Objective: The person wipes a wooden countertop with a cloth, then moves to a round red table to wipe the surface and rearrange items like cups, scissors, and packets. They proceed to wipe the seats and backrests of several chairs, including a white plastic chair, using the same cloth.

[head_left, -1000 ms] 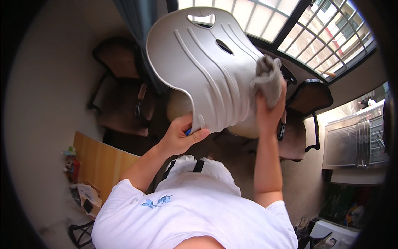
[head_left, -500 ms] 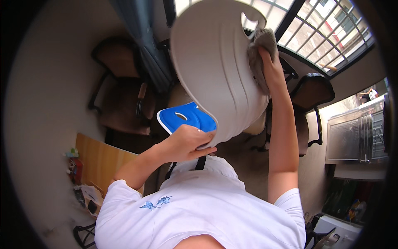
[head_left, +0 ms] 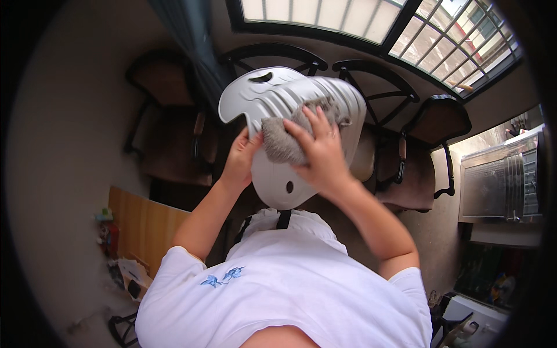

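Note:
A light-grey moulded plastic seat shell (head_left: pixel 339 95) is held up before me, its ridged side with oval cut-outs facing me. My left hand (head_left: pixel 239 159) grips its left edge, thumb on the near face. Against the ridges lies a fuzzy grey cloth (head_left: pixel 281 142), bunched up. My right hand (head_left: pixel 322 152) presses that cloth onto the shell, its fingers slightly spread over it. The shell's blue side is turned out of sight.
Dark-framed chairs with brown seats stand at the left (head_left: pixel 171 127) and right (head_left: pixel 415 180), and more chair backs (head_left: pixel 278 52) rise behind the shell. A wooden tabletop (head_left: pixel 142 223) is at lower left. A barred window (head_left: pixel 325 17) and blue curtain (head_left: pixel 200 52) lie beyond.
The shell has been turned and lowered; its blue side no longer shows. My right hand has brought the cloth from the far right edge down onto the ridges. My left hand has shifted up and left.

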Motion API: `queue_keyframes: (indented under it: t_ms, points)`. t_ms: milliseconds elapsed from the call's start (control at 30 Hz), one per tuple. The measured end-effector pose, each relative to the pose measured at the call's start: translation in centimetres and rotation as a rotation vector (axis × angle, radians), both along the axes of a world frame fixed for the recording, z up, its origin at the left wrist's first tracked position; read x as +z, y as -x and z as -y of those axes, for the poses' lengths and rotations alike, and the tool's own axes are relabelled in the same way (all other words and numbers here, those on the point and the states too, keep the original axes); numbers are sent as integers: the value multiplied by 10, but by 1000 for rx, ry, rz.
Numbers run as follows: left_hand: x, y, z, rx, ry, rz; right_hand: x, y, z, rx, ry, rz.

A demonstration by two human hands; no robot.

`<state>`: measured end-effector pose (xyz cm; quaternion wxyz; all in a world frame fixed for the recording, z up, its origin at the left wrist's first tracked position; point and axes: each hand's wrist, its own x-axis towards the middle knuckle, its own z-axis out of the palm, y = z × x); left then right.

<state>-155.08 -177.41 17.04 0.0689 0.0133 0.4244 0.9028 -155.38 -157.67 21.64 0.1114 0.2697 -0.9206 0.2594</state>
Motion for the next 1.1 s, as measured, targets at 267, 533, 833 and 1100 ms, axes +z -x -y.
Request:
queue_keyframes:
  t_ms: [267, 533, 833, 1100]
  points:
    - [23, 30, 36, 187, -361, 90, -72, 4, -17, -82, 230, -390]
    - [24, 6, 27, 144, -268, -1, -42, 80, -41, -321, 583, -327]
    - [21, -4, 29, 356, -150, -7, -130, 8, 24, 358, 220, -493]
    - [19, -68, 78, 575, 76, 46, -153, 75, 52, 177, 501, 14]
